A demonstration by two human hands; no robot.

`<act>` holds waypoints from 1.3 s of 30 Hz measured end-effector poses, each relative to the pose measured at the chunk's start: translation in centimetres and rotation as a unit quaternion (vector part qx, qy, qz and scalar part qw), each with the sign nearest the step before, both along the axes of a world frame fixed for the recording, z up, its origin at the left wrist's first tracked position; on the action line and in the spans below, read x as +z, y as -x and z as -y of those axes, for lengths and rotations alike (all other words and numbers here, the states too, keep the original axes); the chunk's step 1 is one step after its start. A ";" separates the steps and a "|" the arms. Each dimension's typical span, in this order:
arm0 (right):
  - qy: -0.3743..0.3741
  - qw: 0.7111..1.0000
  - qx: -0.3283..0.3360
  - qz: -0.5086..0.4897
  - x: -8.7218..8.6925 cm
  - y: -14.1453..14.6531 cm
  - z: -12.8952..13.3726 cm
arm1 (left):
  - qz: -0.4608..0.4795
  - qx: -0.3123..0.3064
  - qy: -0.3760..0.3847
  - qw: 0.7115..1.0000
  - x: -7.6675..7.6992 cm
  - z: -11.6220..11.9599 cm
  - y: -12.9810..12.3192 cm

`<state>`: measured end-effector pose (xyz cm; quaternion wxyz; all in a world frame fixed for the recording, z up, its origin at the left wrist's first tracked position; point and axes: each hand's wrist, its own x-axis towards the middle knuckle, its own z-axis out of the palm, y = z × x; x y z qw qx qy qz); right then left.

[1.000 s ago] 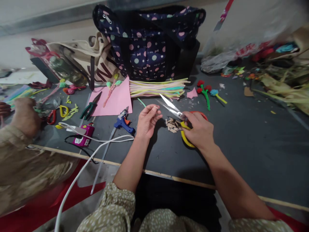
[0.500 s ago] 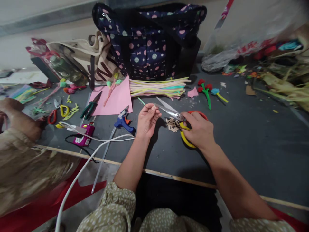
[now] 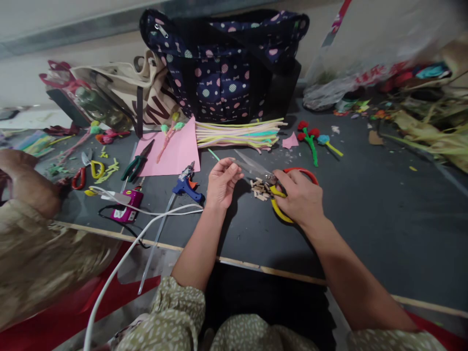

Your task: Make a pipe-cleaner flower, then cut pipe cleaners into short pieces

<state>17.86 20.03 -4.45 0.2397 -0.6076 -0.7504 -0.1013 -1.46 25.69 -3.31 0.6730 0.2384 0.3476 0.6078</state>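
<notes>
My right hand (image 3: 302,195) is wrapped round the handles of scissors (image 3: 280,208) with red and yellow grips. The scissors' blades are parted and point left, their tips beside my left hand (image 3: 223,183). That hand pinches something too small to make out between thumb and fingers. A thin green strip (image 3: 213,154) shows just behind its fingertips; whether the hand holds it is unclear. Under the scissors lies a pile of short light-brown pieces (image 3: 260,189). A bundle of pastel fuzzy stems (image 3: 237,134) lies beyond my hands.
A blue glue gun (image 3: 187,185), dark green pliers (image 3: 137,163) and a magenta box (image 3: 127,204) with cables lie left. Another person's hand (image 3: 29,183) is at far left. Bags (image 3: 223,73) stand behind. Red fuzzy flowers (image 3: 309,134) lie back right.
The scissors' blades look slightly shifted and blurred, still parted. Both hands keep nearly the same places, and the whole view has moved a little.
</notes>
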 end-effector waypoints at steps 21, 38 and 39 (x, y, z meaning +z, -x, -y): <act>-0.018 0.999 0.018 -0.024 -0.2 0.1 0.0 | -0.038 0.020 -0.014 0.999 0.0 0.1 -0.1; -0.033 0.999 0.014 0.012 -0.1 0.1 0.2 | -0.025 0.046 -0.009 0.999 0.2 0.2 -0.5; -0.033 0.999 0.014 0.011 -0.2 0.1 0.2 | -0.023 0.046 -0.011 0.999 0.2 0.2 -0.5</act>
